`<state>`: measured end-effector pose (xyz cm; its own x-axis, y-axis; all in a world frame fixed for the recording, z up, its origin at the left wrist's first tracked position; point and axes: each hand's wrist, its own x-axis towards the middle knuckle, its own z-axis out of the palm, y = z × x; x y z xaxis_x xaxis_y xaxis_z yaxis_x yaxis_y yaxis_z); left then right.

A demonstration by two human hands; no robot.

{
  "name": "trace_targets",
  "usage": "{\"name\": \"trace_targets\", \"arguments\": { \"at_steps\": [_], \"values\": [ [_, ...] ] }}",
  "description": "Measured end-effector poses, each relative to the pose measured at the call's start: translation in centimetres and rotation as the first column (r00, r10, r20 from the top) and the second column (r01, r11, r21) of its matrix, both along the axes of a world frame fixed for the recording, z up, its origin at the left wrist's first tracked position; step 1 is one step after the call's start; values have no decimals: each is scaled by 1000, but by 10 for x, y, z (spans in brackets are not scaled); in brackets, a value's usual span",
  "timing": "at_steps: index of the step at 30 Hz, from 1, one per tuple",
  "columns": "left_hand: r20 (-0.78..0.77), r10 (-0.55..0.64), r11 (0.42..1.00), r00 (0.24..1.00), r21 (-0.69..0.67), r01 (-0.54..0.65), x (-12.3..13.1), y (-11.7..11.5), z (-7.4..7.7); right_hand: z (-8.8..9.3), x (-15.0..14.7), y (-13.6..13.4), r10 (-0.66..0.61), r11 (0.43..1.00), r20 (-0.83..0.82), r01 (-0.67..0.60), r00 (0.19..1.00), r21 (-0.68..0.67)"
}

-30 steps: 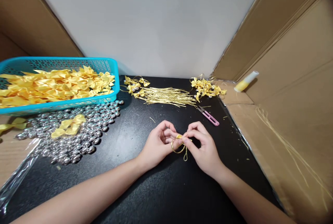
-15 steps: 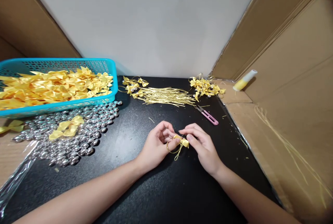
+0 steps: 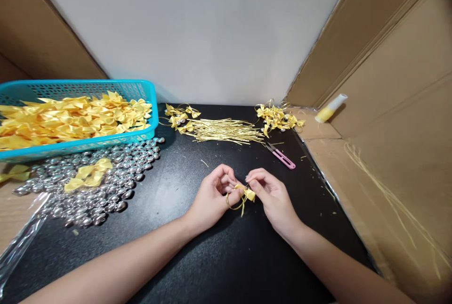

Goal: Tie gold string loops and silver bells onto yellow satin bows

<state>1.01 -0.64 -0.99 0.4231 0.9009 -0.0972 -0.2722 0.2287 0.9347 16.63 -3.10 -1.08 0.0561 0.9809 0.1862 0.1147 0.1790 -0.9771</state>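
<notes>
My left hand [image 3: 216,193] pinches a small yellow ribbon bow [image 3: 249,194] between thumb and fingers. From the bow, a thin gold cord [image 3: 233,207] loops below my left thumb, with a loose end hanging down. At the bow's upper right, my right hand [image 3: 273,195] has its thumb and index fingertip pressed together. Something thin and dark shows at those fingertips, too small to name. Both hands are close together over the black tabletop [image 3: 197,266].
A blue basket [image 3: 154,106] full of yellow bows stands at the left, with silver beads [image 3: 120,186] spread before it. Gold cord lengths [image 3: 226,131] lie at the back, beside finished-looking bows [image 3: 277,118]. Pink thread snips [image 3: 283,158] and a yellow thread spool [image 3: 330,108] are right.
My right thumb and index finger have closed together, the hand drawing slightly up by the bow. The cord's hanging end has shifted a little. My left hand keeps its grip.
</notes>
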Motion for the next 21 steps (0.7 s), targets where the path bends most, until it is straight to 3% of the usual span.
{"name": "trace_targets", "arguments": {
  "at_steps": [7, 12, 21],
  "values": [
    [15, 14, 1000, 1000, -5, -14, 0, 0, -1, 2, -1, -1, 85, 994, -18, -86, 996, -63],
    [41, -2, 1000, 999, -5, 3, 0, 1, -3, 0, -1, -1, 64, 997, -68, -67, 996, -37],
    [17, -18, 1000, 1000, 11, 18, -1, 1, -2, 7, 8, 8, -118, 986, -318, 73, 941, -149]
  ]
}}
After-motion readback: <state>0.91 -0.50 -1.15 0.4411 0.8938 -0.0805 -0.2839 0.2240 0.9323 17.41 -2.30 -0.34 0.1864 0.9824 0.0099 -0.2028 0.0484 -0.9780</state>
